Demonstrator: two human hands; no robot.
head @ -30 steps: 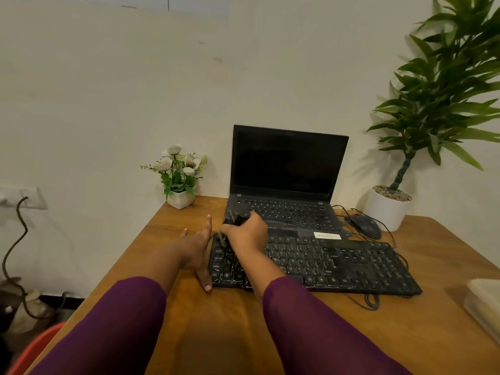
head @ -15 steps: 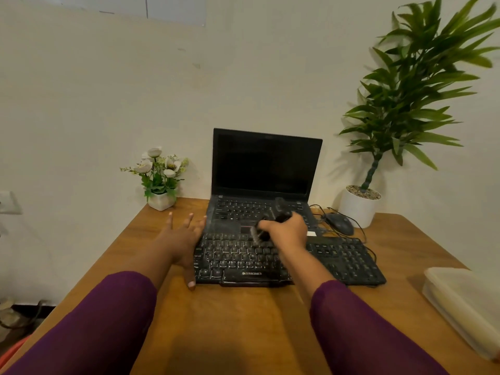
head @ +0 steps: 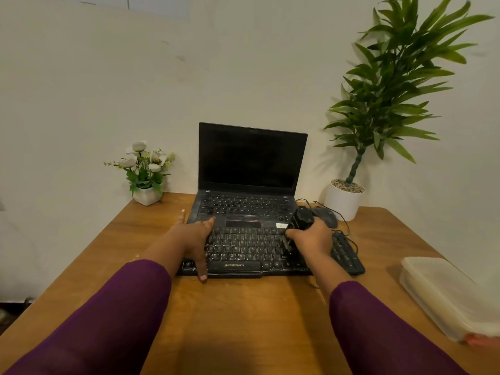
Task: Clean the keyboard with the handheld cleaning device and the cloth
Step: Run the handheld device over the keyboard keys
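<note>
A black keyboard (head: 243, 253) lies across the wooden desk in front of an open laptop. My right hand (head: 311, 239) grips a black handheld cleaning device (head: 300, 221), its brush end pressed down on the keys right of the keyboard's middle. My left hand (head: 193, 236) lies flat and open on the keyboard's left end, thumb stretched along the front edge. No cloth is in sight.
A black laptop (head: 249, 169) stands open behind the keyboard. A mouse (head: 326, 216) and its cable lie at the back right, beside a tall plant in a white pot (head: 343, 200). A small flower pot (head: 147, 194) stands back left. A translucent plastic box (head: 443, 293) sits at the right edge.
My right hand has carried the cleaning device from the keyboard's left end across to its right part. My left hand has stayed on the left end.
</note>
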